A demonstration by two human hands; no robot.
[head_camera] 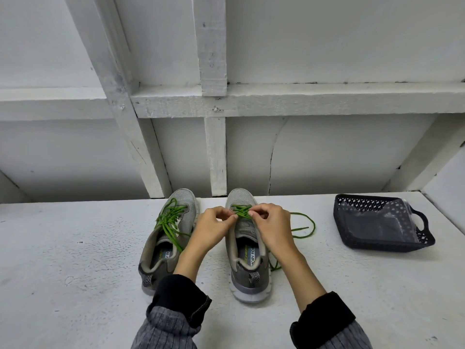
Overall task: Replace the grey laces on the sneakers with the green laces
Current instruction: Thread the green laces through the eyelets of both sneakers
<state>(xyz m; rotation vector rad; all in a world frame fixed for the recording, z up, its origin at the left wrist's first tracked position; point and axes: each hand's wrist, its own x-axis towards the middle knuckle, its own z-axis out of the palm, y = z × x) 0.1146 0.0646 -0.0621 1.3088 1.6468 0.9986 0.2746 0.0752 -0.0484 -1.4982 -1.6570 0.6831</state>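
1. Green lace (300, 224) is partly threaded through the right sneaker (245, 244); crossings show only at the eyelets nearest the toe, and the tongue behind them lies bare. Judgement: lacing of the second shoe is in hand, at an early row.
2. Left hand (214, 226) and right hand (270, 220) meet over those front eyelets. Fingers (254, 212) of both hands are curled together, each pinching a strand of the lace at the crossing.
3. Slack from this lace trails in a loop on the bench (75, 260) to the right of the shoe, and another length lies beside its heel.
4. Left sneaker (166, 238) stands just beside the right one, toes toward the wall. Its green lace (169, 219) runs up the eyelets, with loose ends draped over the collar, untied.
5. Next move, as judged: draw the strands even, then feed each tip through the next eyelet pair up, keeping the lace free of twists.
6. Count: two sneakers, two green laces, two hands, one dark mesh basket (382, 224) well apart to the right, holding what looks like a clear bag. No grey laces can be made out; whether they lie in the basket cannot be told.
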